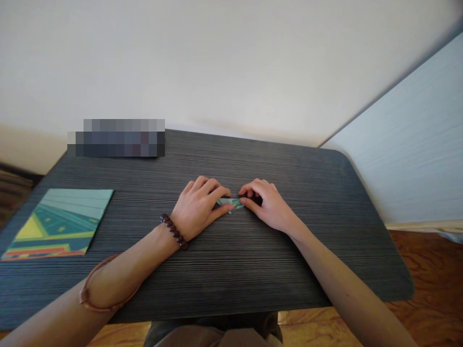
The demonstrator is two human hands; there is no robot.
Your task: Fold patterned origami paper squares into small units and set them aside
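Observation:
A small piece of folded paper (237, 204), light green with teal and yellow patterning, lies on the dark table between my two hands. My left hand (200, 200) has its thumb on the paper's near left part, its fingers curled along the far side. At the right end, the thumb and index finger of my right hand (266, 205) pinch the paper's tip. Parts of the folded paper are hidden under my left fingers, so its full shape does not show.
A patterned paper sheet (61, 221) in green, yellow and orange lies flat at the table's left. A blurred-out dark object (119, 140) sits at the back left. The dark table (224, 270) meets a white wall (231, 62) behind; a pale panel (408, 144) stands on the right.

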